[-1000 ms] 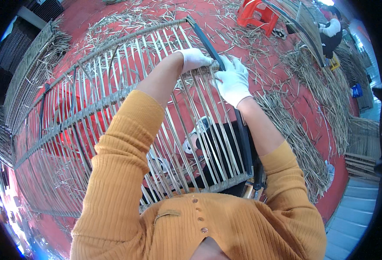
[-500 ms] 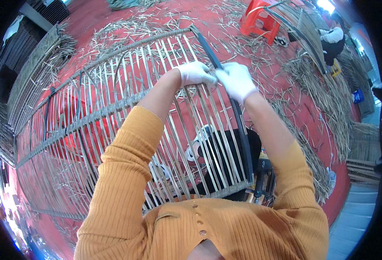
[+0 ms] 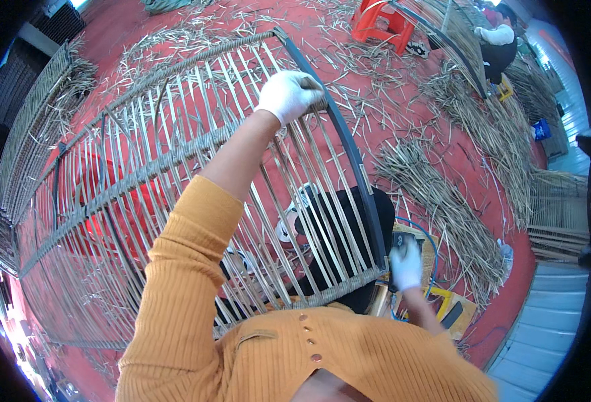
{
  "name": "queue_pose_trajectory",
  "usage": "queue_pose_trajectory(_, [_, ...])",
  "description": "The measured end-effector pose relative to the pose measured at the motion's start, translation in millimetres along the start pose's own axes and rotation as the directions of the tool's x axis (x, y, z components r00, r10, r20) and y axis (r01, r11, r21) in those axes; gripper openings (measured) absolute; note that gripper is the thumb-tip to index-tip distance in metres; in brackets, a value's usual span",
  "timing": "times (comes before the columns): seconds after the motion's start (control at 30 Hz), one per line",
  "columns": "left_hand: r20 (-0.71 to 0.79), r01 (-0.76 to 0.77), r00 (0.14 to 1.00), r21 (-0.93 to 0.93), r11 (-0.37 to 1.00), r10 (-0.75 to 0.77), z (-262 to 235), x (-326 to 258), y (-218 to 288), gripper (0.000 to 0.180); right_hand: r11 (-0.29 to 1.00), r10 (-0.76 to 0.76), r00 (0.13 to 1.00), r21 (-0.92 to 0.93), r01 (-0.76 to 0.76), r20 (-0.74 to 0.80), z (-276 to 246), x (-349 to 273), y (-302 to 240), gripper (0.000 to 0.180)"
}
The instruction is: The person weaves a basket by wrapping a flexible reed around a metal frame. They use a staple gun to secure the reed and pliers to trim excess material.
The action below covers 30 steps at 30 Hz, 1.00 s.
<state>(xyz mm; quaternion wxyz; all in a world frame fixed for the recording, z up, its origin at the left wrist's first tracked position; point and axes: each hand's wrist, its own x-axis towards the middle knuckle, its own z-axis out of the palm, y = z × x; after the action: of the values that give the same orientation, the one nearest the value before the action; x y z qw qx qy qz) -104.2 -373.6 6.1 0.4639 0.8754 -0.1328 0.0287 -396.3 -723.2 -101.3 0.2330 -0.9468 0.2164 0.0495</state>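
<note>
A large slatted panel [image 3: 195, 149] lies across my lap, with pale thin rods, bars wrapped in grey-brown reed and a dark flat rail [image 3: 344, 137] along its right side. My left hand [image 3: 287, 97], in a white knit glove, is closed around the wrapped end of the middle bar, near that rail. Low on the right, outside the panel's near corner, my gloved right hand [image 3: 406, 266] grips a black air tool [image 3: 404, 240], which looks like a staple gun. Motion blurs this hand, and its fingers partly hide the tool.
A blue hose [image 3: 433, 249] curves beside a wooden box [image 3: 466, 316]. Bundles of reed [image 3: 443, 208] lie to the right, and loose reed scraps [image 3: 174, 47] litter the red floor. A red stool [image 3: 384, 27] and another person [image 3: 498, 45] are at the far right. Stacked panels [image 3: 34, 127] stand left.
My right hand has left the rail beside my left hand and come down and toward me onto the black air tool. The left hand stays at the middle bar's end. The whole view has shifted slightly.
</note>
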Motion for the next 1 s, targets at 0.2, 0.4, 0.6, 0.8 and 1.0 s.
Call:
queue_pose_trajectory(0.2, [0.140,0.082,0.987,-0.018,0.996,-0.079,-15,20,-12,0.038,0.947,-0.006,0.998,-0.320,-0.016,-0.067,68,-31,68,0.089])
queue_pose_trajectory(0.4, [0.019,0.083,0.996,0.130,0.988,-0.086,-6,18,-14,0.034,0.892,0.285,0.942,-0.310,-0.329,-0.179,80,1,81,0.099])
queue_pose_trajectory(0.6, [0.025,0.105,0.993,0.273,0.956,-0.116,-3,17,-8,0.041,0.937,0.208,0.977,0.280,-0.209,0.034,14,41,54,0.041])
queue_pose_trajectory(0.8, [0.046,0.098,0.992,0.272,0.957,-0.115,-2,19,-11,0.042,0.735,-0.215,0.924,0.676,-0.059,0.315,-120,97,-117,0.008])
queue_pose_trajectory(1.0, [0.028,0.129,0.990,0.262,0.957,-0.141,-2,19,-12,0.041,0.843,-0.387,0.816,0.524,0.123,0.429,-151,126,-289,0.012])
